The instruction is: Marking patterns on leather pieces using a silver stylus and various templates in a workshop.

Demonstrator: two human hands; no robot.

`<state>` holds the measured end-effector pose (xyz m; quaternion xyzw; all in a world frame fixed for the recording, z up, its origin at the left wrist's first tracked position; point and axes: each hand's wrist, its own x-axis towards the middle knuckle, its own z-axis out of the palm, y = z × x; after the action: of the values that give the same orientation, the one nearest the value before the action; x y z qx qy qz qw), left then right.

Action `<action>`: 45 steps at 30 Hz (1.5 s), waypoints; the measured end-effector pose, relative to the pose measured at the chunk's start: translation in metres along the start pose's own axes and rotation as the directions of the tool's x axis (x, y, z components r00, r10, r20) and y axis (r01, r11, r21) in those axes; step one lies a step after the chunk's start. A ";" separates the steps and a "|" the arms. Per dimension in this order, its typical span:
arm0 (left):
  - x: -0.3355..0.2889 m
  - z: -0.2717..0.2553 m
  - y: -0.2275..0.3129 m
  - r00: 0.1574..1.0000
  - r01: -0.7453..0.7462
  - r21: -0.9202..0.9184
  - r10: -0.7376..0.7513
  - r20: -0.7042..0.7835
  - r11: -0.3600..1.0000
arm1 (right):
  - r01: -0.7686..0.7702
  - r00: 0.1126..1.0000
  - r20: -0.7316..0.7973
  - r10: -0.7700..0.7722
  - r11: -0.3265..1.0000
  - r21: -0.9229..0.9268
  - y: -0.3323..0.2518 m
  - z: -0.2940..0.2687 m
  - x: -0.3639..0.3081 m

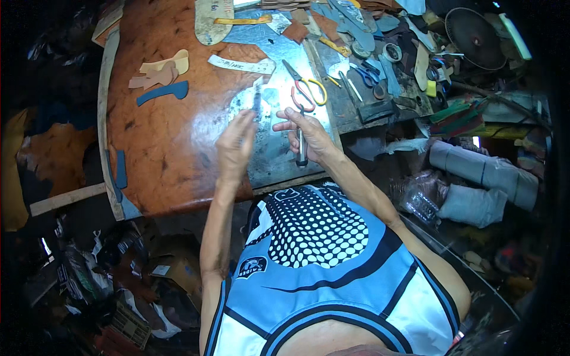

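My left hand is raised over the bench and smeared by motion. Its fingertips pinch a thin grey strip, which stands up from them; its kind is too blurred to make out. To its right, my right hand holds a slim dark pen-like tool upright between thumb and palm, with some fingers stretched toward the left hand. Just beyond the right hand lie scissors with red and yellow handles. A pale curved pattern piece with handwriting rests farther off. Under both hands is a shiny metal sheet.
Brown leather covers the bench's left part, with a blue cut piece and tan cut pieces on it. Scraps, tape rolls and blue-handled scissors crowd the right side. Wrapped rolls lie beyond the bench's right edge.
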<state>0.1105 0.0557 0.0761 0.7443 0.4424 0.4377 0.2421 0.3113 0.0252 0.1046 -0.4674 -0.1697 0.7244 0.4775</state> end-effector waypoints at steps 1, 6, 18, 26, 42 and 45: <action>-0.004 0.014 0.013 0.998 -0.028 -0.046 0.030 0.055 0.999 | 0.003 1.000 -0.011 -0.003 1.000 -0.001 -0.002 -0.004 -0.002; -0.015 0.043 0.022 0.992 -0.003 -0.144 0.022 0.126 0.990 | 0.143 0.988 -0.025 -0.151 0.970 -0.195 -0.003 -0.026 0.010; -0.061 -0.027 -0.015 0.938 0.339 0.042 -0.334 -0.091 0.940 | 0.145 0.959 -0.120 -0.256 0.810 -0.569 -0.051 -0.058 0.071; -0.092 -0.067 -0.024 0.860 0.493 0.155 -0.453 -0.237 0.856 | 0.250 0.774 0.350 -0.527 -0.253 -0.935 -0.063 -0.027 0.105; -0.002 -0.127 -0.144 0.911 0.371 0.435 -0.231 -0.341 0.820 | -0.185 0.953 0.088 0.290 0.787 -0.588 0.077 0.026 0.000; 0.030 -0.134 -0.161 0.898 0.427 0.519 -0.280 -0.340 0.740 | -0.192 0.968 0.032 0.250 0.813 -0.550 0.076 0.021 -0.001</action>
<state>-0.0705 0.1573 0.0362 0.6251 0.7144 0.3133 0.0270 0.2535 -0.0085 0.0633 -0.5619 -0.3365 0.7202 0.2287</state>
